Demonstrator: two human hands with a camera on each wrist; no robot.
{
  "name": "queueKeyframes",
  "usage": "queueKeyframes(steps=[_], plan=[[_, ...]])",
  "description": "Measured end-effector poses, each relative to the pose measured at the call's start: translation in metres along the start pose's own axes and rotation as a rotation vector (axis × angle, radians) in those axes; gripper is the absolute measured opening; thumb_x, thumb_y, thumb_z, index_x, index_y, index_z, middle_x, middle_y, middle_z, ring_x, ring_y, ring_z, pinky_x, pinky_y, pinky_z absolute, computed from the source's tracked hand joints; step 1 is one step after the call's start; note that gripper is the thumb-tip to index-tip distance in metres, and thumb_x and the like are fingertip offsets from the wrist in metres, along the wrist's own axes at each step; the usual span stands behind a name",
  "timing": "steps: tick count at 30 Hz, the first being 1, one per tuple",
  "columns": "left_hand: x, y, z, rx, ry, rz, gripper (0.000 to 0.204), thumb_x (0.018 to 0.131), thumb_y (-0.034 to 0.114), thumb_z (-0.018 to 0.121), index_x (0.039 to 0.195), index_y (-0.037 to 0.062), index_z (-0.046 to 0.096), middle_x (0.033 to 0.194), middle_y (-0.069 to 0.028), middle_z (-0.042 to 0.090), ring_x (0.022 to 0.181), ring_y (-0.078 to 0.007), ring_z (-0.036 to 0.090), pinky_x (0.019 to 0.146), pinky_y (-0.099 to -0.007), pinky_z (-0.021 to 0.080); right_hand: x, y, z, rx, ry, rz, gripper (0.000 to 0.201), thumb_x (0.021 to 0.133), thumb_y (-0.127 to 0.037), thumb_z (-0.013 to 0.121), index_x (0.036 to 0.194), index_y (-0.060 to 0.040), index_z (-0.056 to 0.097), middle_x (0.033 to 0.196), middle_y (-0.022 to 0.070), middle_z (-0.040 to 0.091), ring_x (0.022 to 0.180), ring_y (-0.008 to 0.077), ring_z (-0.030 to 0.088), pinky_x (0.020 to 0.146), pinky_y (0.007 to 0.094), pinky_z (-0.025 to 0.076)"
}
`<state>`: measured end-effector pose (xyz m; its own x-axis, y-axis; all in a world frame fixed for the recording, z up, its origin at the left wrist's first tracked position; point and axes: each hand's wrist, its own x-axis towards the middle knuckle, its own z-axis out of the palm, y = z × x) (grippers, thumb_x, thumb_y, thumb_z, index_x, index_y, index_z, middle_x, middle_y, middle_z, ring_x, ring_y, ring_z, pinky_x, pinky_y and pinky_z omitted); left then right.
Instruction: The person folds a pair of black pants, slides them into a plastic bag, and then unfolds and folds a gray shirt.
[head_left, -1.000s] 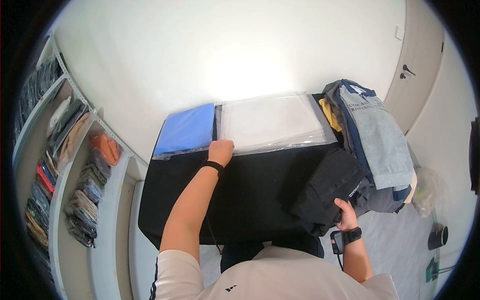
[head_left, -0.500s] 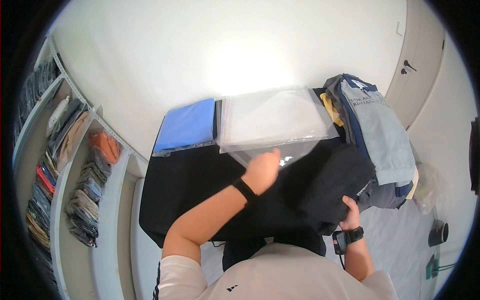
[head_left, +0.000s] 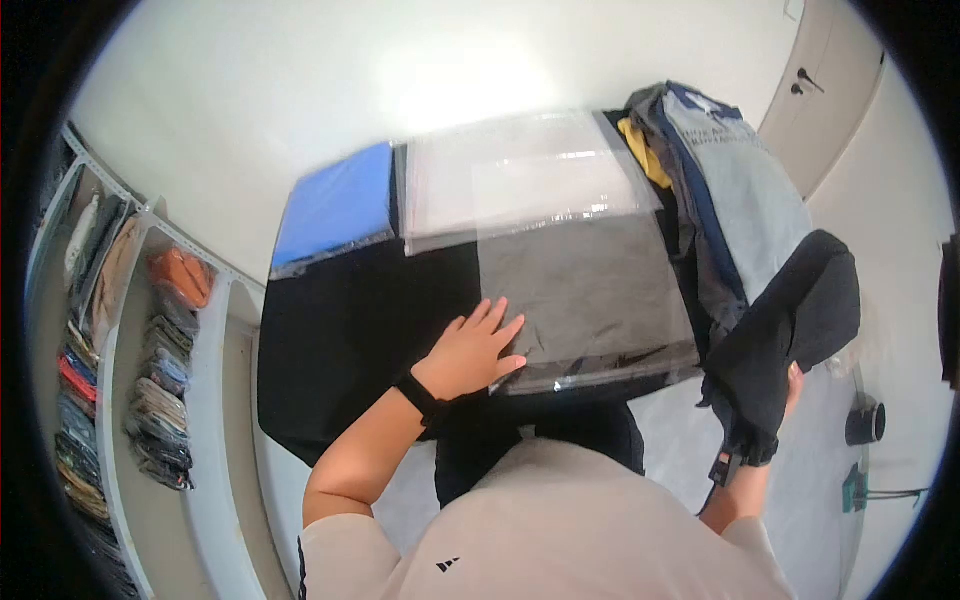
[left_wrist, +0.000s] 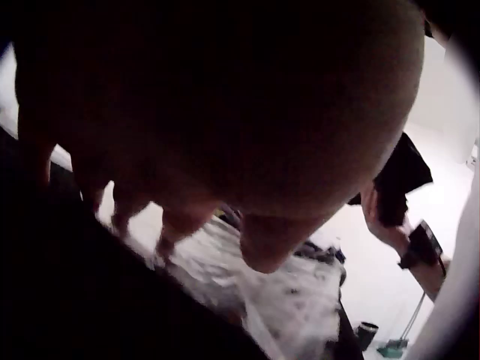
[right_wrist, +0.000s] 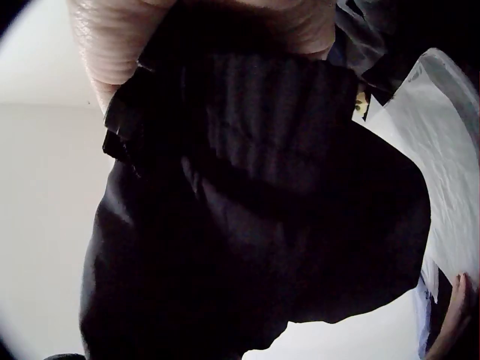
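Note:
A clear plastic bag [head_left: 590, 300] lies flat on the black-covered table [head_left: 350, 350], its far part overlapping the bag stack. My left hand [head_left: 465, 350] rests with spread fingers at the bag's left edge, near the table's front. Seen from the left wrist, the hand [left_wrist: 210, 150] is dark, its fingers pointing down toward the shiny plastic. Off to the right, my right hand [head_left: 793, 390] grips a folded black garment [head_left: 785, 320], held up beside the table. The right wrist view shows that hand [right_wrist: 300, 26] at the top, with gathered ribbing on the garment [right_wrist: 270, 187].
A stack of clear bags [head_left: 520, 180] lies at the back, beside a blue packaged item [head_left: 340, 205]. Folded clothes, a grey sweatshirt [head_left: 745, 190] on top, are piled at the table's right. Shelves [head_left: 150, 330] of bagged garments stand at the left, a door [head_left: 835, 90] at back right.
My left hand has drawn one clear bag off the stack toward the front edge and now lies spread on it. My right hand has lifted the black garment off the table to the right.

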<state>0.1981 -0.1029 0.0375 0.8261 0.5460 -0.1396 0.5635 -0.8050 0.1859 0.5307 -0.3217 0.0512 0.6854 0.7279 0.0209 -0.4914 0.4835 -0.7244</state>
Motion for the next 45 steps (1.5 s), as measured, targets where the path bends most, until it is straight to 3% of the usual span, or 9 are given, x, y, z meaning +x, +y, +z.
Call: queueKeyframes(steps=[7, 11, 15, 19, 22, 27, 34, 41, 45], plan=[[-0.032, 0.030, 0.017, 0.109, 0.215, -0.303, 0.062, 0.088, 0.042, 0.053, 0.138, 0.0096, 0.036, 0.141, -0.0262, 0.030, 0.131, -0.0417, 0.028, 0.103, -0.0558, 0.026, -0.004, 0.003, -0.021, -0.107, 0.108, -0.004, 0.057, 0.082, -0.040, 0.055, 0.122, 0.0004, 0.049, 0.117, 0.0157, 0.058, 0.103, 0.0297, 0.057, 0.089, 0.0384, 0.046], [-0.032, 0.051, 0.008, -0.105, 0.274, 0.032, 0.052, 0.087, 0.032, 0.057, 0.134, 0.0125, 0.045, 0.140, -0.0273, 0.029, 0.130, -0.0433, 0.029, 0.103, -0.0519, 0.029, -0.006, 0.007, -0.008, -0.108, 0.124, 0.018, 0.060, 0.079, -0.038, 0.058, 0.123, 0.0008, 0.048, 0.117, 0.0161, 0.058, 0.102, 0.0305, 0.056, 0.089, 0.0392, 0.045], [-0.028, 0.053, 0.031, -0.125, 0.278, 0.018, 0.049, 0.086, 0.031, 0.057, 0.130, 0.0124, 0.048, 0.138, -0.0263, 0.033, 0.128, -0.0418, 0.033, 0.101, -0.0493, 0.033, -0.009, 0.003, 0.007, -0.243, 0.108, 0.056, 0.059, 0.076, -0.031, 0.061, 0.122, 0.0019, 0.047, 0.115, 0.0158, 0.058, 0.101, 0.0302, 0.056, 0.089, 0.0396, 0.045], [-0.025, 0.050, 0.028, -0.110, 0.326, -0.011, 0.053, 0.086, 0.028, 0.057, 0.127, -0.0037, 0.045, 0.134, -0.0238, 0.040, 0.124, -0.0362, 0.039, 0.098, -0.0454, 0.037, -0.008, -0.006, 0.040, -0.424, -0.012, 0.119, 0.054, 0.070, -0.013, 0.064, 0.120, 0.0015, 0.049, 0.110, 0.0120, 0.060, 0.095, 0.0256, 0.058, 0.084, 0.0359, 0.046], [-0.021, 0.042, 0.017, -0.221, 0.357, -0.031, 0.048, 0.086, 0.016, 0.055, 0.125, -0.0081, 0.043, 0.132, -0.0232, 0.042, 0.120, -0.0351, 0.043, 0.097, -0.0421, 0.039, -0.001, -0.007, 0.063, -0.771, -0.273, 0.206, 0.046, 0.064, -0.002, 0.068, 0.108, 0.0024, 0.055, 0.096, 0.0065, 0.063, 0.085, 0.0165, 0.058, 0.079, 0.0293, 0.045], [-0.017, 0.033, -0.008, -0.235, 0.636, -0.054, 0.048, 0.079, -0.009, 0.045, 0.126, -0.0073, 0.043, 0.128, -0.0255, 0.045, 0.112, -0.0374, 0.050, 0.095, -0.0389, 0.042, 0.004, 0.000, 0.123, -1.477, -0.758, 0.179, 0.036, 0.062, -0.015, 0.074, 0.087, 0.0049, 0.059, 0.074, 0.0108, 0.063, 0.070, 0.0138, 0.059, 0.065, 0.0292, 0.047], [-0.016, 0.046, -0.040, -0.348, 0.771, 0.014, 0.065, 0.071, -0.017, 0.037, 0.135, -0.0063, 0.033, 0.134, -0.0270, 0.039, 0.122, -0.0390, 0.042, 0.102, -0.0390, 0.037, 0.010, 0.020, 0.165, -1.524, -1.052, 0.260, 0.035, 0.064, -0.018, 0.069, 0.085, 0.0086, 0.060, 0.072, 0.0236, 0.062, 0.068, 0.0281, 0.064, 0.064, 0.0336, 0.048], [-0.010, 0.076, -0.069, -0.205, 0.787, 0.127, 0.060, 0.076, -0.008, 0.039, 0.136, -0.0061, 0.031, 0.139, -0.0231, 0.035, 0.130, -0.0352, 0.035, 0.107, -0.0403, 0.030, 0.029, 0.020, 0.185, -1.661, -1.061, 0.091, 0.040, 0.063, -0.023, 0.068, 0.083, 0.0105, 0.059, 0.071, 0.0260, 0.061, 0.069, 0.0315, 0.064, 0.065, 0.0369, 0.048], [0.000, 0.094, -0.079, -0.102, 0.782, 0.190, 0.050, 0.085, 0.004, 0.040, 0.134, -0.0049, 0.034, 0.140, -0.0202, 0.036, 0.132, -0.0316, 0.033, 0.109, -0.0423, 0.028, 0.049, 0.025, 0.181, -1.584, -0.794, 0.169, 0.039, 0.068, -0.023, 0.069, 0.087, 0.0099, 0.061, 0.073, 0.0200, 0.063, 0.073, 0.0214, 0.063, 0.068, 0.0322, 0.047]])
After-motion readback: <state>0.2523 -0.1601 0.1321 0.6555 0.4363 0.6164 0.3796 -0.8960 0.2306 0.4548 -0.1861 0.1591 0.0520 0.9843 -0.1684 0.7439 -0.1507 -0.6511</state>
